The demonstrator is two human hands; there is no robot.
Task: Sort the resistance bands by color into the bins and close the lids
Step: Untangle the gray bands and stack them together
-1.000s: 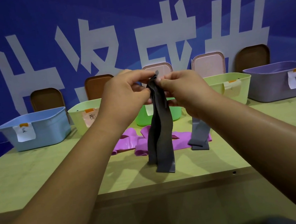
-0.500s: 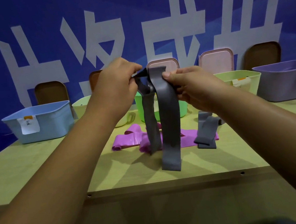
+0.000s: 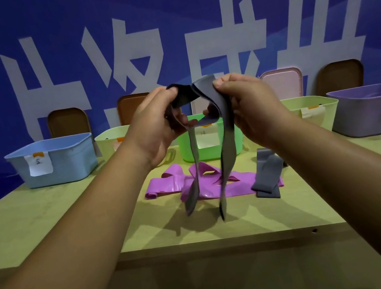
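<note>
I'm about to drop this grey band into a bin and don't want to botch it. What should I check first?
1. Grip on grey band: ok, left hand and right hand both pinch its top.
2. Band separate from others: ok, it hangs above the purple bands and second grey band on the table.
3. Open bins: ok, lids such as the pink lid lean behind them.
4. Correct bin known: cannot tell, labels unreadable.
5. Table sorted: not ok, those bands lie unsorted.
</note>
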